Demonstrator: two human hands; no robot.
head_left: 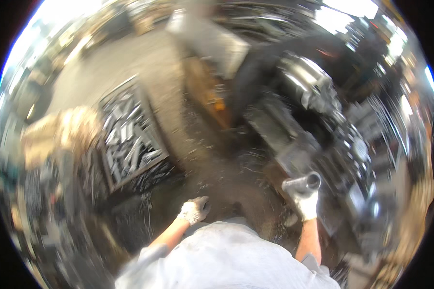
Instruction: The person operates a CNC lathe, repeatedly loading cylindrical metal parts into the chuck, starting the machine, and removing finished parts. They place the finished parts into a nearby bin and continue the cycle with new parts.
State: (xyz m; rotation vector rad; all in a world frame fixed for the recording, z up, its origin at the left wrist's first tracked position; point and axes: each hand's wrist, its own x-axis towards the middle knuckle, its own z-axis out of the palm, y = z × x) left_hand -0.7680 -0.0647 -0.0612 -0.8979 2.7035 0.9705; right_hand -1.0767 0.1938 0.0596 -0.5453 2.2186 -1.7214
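A hollow metal cylinder (299, 184), grey and shiny with a dark open end, is held in my right hand (307, 204), which wears a white work glove. The fingers wrap it from below, and the cylinder lies roughly sideways beside the machine. My left hand (194, 210), also in a pale glove, hangs in front of my body over the dark floor. Its fingers curve loosely, with a dark gap between them and the thumb; I see nothing held there. Motion blur softens both hands.
On the left stands a rectangular metal bin (166, 155) filled with many grey metal pieces (130, 135). A large metalworking machine (294, 127) with a shiny cylindrical part (306, 77) fills the right. Tan sacks or boxes (60, 135) lie at far left. Scraps litter the floor (193, 144).
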